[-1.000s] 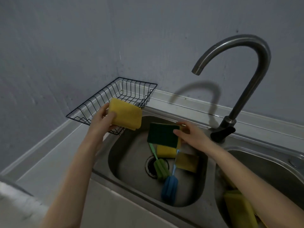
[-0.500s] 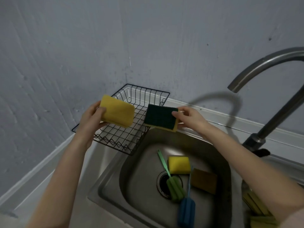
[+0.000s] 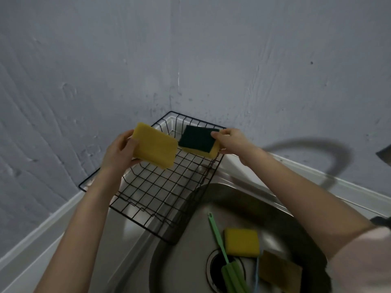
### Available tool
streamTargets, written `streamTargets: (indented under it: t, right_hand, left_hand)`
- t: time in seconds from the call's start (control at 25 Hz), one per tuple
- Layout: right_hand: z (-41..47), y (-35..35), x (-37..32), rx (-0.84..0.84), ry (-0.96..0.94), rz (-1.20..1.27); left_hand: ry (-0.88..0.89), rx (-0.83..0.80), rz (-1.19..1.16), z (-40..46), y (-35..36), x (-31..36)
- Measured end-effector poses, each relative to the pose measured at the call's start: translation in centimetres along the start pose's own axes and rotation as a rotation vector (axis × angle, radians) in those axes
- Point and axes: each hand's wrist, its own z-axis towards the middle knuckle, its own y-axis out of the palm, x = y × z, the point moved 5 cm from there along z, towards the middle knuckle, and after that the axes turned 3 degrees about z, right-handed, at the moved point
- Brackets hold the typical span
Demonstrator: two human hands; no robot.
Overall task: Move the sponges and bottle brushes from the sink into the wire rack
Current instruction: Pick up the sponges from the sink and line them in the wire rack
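Observation:
My left hand [image 3: 119, 152] grips a plain yellow sponge [image 3: 154, 148] above the left side of the black wire rack [image 3: 160, 193]. My right hand [image 3: 231, 142] pinches a green-topped yellow sponge [image 3: 197, 140] over the rack's far right corner. The rack holds nothing else. Down in the steel sink [image 3: 190, 250] lie a yellow sponge [image 3: 241, 242], a brownish sponge [image 3: 279, 271], a green bottle brush [image 3: 224, 259] across the drain, and the thin blue handle of a second brush [image 3: 257, 275], whose head is out of frame.
The rack sits in the wall corner on the steel counter, its near right corner overhanging the sink rim. Grey walls rise close behind it. A white ledge [image 3: 317, 172] runs along the back wall. The tap's shadow falls at right.
Both hands carried their sponges up and left, from beside the rack to above its inside. The view swung left, so the tap left the frame.

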Motion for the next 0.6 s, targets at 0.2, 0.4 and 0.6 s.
streamTargets:
  t: [0.2, 0.4, 0.6]
  right_hand:
    - [5.1, 3.3, 0.6, 0.041, -0.006, -0.083]
    - [8.1, 6.2, 1.4, -0.029, 0.017, -0.13]
    - [10.1, 7.1, 2.5, 0.008, 0.094, -0.016]
  left_hand:
    - [-0.02, 0.047, -0.002, 1.6, -0.3, -1.3]
    - [-0.023, 0.039, 0.025, 2.3, 0.0, -2.2]
    - [0.014, 0.083, 0.016, 2.4, -0.2, -3.0]
